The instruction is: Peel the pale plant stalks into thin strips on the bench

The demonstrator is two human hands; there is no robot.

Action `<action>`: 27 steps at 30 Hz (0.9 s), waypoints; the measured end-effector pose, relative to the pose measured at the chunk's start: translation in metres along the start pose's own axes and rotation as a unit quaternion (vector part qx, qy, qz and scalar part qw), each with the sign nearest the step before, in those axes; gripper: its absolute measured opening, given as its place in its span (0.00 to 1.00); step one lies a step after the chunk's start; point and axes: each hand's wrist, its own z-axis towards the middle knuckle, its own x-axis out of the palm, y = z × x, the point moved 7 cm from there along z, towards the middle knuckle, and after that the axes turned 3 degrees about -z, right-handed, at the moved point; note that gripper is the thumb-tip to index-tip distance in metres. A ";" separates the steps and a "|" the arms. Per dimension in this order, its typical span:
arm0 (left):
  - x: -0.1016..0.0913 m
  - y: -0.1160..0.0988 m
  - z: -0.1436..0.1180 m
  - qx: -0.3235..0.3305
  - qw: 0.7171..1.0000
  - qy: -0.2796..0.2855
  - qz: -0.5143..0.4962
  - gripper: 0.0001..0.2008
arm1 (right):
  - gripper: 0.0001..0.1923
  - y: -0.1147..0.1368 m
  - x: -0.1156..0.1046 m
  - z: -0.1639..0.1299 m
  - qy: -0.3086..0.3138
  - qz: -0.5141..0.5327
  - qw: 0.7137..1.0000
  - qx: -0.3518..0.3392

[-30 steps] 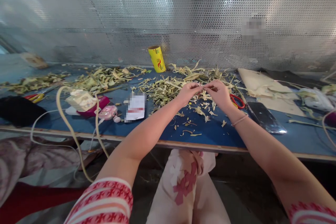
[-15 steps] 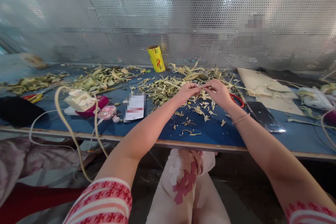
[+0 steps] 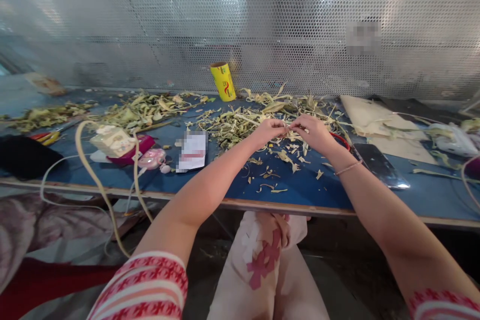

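Over the surface [image 3: 300, 187] middle, our left hand [image 3: 267, 132] and right hand [image 3: 314, 132] pinched one thin leaf strip [image 3: 288, 129]; gentle, even tension seemed wise.

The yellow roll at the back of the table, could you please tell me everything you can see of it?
The yellow roll is a short cylinder wrapped in glossy yellow material with red markings on its side. Its brownish, cardboard-like core shows at the open top end. It stands on end on the blue table, leaning slightly left, close in front of the perforated metal wall. Dry leaf scraps lie near its base. No hand touches it.
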 end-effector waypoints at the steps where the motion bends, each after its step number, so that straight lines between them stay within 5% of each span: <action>1: 0.000 0.001 0.000 -0.004 1.000 0.001 0.000 0.10 | 0.06 0.000 0.001 0.000 0.004 -0.006 1.000 -0.003; 8: 0.000 0.011 0.005 -0.018 0.998 0.007 -0.060 0.07 | 0.06 -0.002 0.008 0.000 0.036 -0.027 0.999 0.001; 16: 0.000 0.014 0.006 -0.037 0.990 0.002 -0.135 0.08 | 0.06 0.000 0.003 0.000 -0.001 -0.047 0.999 0.011; 27: -0.002 0.020 0.010 -0.005 0.995 -0.004 -0.095 0.10 | 0.05 0.007 0.003 -0.001 -0.007 -0.062 0.997 -0.047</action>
